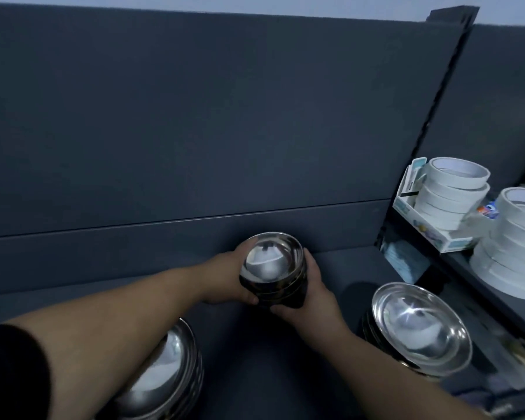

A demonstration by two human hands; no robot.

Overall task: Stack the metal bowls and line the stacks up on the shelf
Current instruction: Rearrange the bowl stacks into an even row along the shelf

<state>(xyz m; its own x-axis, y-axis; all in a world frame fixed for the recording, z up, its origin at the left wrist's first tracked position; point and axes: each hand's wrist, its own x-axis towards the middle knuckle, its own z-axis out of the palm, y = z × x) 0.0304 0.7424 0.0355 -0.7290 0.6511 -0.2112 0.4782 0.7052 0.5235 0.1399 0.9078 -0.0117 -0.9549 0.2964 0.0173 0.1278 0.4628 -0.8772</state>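
Your left hand [225, 275] and right hand [308, 291] clasp the small bowl stack [272, 268] between them, one per side, near the shelf [340, 268] back.

holds a small stack of metal bowls [270, 268] between left hand [229, 277] and right hand [311, 291], fingers curled round its sides, close to the back panel of the dark shelf [343, 265]. flanked by a left stack [164, 377] and a right stack [419, 328]. off to the right, rolls of white tape [453, 189].
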